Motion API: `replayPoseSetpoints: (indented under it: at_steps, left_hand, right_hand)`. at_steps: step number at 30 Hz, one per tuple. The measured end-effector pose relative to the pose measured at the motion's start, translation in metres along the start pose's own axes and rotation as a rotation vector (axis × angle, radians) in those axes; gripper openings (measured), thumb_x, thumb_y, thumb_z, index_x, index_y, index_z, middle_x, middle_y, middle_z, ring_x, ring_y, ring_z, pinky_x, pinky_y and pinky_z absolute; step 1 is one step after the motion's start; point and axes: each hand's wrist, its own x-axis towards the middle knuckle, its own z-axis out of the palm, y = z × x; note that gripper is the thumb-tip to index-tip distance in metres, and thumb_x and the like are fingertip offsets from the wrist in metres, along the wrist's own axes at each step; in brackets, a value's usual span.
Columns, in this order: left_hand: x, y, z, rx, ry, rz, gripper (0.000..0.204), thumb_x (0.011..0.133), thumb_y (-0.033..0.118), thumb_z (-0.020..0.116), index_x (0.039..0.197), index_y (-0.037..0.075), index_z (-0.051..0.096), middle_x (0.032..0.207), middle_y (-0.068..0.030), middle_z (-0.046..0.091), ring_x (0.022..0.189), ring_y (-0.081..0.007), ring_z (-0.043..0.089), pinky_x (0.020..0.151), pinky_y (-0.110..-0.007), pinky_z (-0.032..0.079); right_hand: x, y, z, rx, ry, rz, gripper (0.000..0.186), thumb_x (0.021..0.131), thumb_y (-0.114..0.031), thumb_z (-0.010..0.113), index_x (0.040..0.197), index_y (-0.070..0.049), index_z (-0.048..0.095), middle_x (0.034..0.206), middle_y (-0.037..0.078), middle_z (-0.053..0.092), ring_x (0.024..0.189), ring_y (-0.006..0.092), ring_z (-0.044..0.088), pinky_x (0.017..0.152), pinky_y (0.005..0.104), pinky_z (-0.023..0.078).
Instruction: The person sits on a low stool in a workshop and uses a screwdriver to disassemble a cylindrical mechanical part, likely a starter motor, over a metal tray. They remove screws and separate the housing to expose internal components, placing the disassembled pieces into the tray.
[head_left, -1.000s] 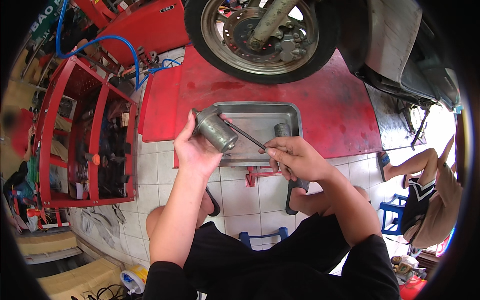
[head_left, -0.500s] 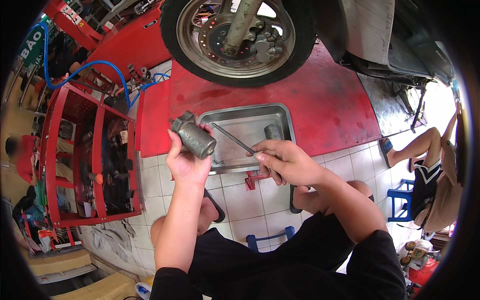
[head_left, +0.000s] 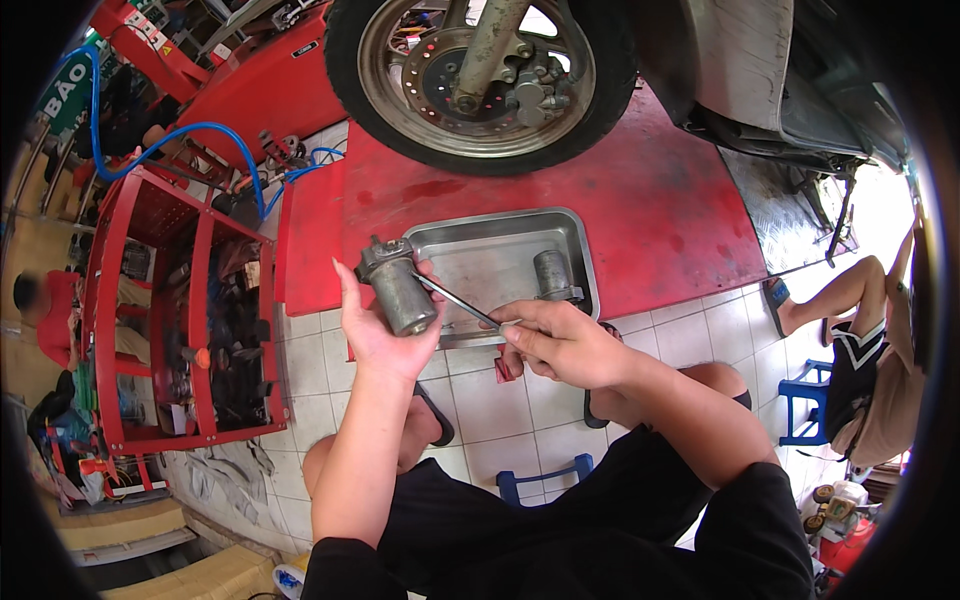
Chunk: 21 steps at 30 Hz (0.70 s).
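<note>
My left hand (head_left: 385, 340) grips a worn grey metal motor-like cylinder (head_left: 404, 302), tilted, with its flanged end upward. My right hand (head_left: 560, 345) holds a thin steel rod (head_left: 464, 306), whose far end reaches the cylinder's right side near my left fingers; whether they touch I cannot tell. Both hands are over the near part of a shallow stainless tray (head_left: 430, 231) on the red platform (head_left: 660, 235). A second metal cylinder (head_left: 551, 272) stands inside the tray at the right.
A motorbike front wheel (head_left: 391, 137) rises above the platform. A red tool cart (head_left: 124, 210) and blue hose (head_left: 93, 115) are left, with a person in red (head_left: 58, 315) beyond. A seated person (head_left: 850, 310) is right. A blue stool (head_left: 545, 472) is below me.
The cylinder in my left hand is turned more upright than before, and the rod's far end now sits lower on its side. The view has shifted slightly.
</note>
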Motion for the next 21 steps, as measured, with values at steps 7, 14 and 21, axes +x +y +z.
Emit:
replayPoseSetpoints:
  at_steps: [7,14,21]
  left_hand:
    - [-0.002,-0.004,0.002,-0.031,-0.049,-0.062,0.077,0.088,0.067,0.059,0.118,-0.002,0.052,0.1,-0.0121,0.056,0.085,-0.0206,0.053,0.073,-0.032,0.045]
    - [0.001,-0.005,-0.003,0.604,-0.193,0.3,0.05,0.096,0.043,0.059,0.12,0.0,0.054,0.108,-0.0156,0.061,0.084,-0.0243,0.062,0.075,-0.037,0.05]
    - [-0.001,-0.023,-0.008,1.309,-0.129,0.895,0.066,0.079,0.015,0.082,0.13,0.001,0.042,0.102,-0.0125,0.066,0.08,-0.0217,0.068,0.079,-0.032,0.053]
  right_hand:
    - [0.0,0.0,0.001,0.012,0.0,-0.046,0.033,0.106,-0.016,0.046,0.128,0.004,0.057,0.076,0.006,0.063,0.063,0.0105,0.055,0.06,0.0277,0.048]
    - [-0.003,-0.008,-0.005,0.08,0.15,-0.118,0.031,0.106,-0.017,0.046,0.128,0.002,0.058,0.077,0.003,0.061,0.061,0.0058,0.045,0.056,0.0232,0.041]
    - [-0.007,-0.013,-0.011,0.049,0.271,-0.14,0.032,0.106,-0.02,0.047,0.127,0.001,0.058,0.079,0.001,0.06,0.064,0.0049,0.043,0.059,0.0209,0.039]
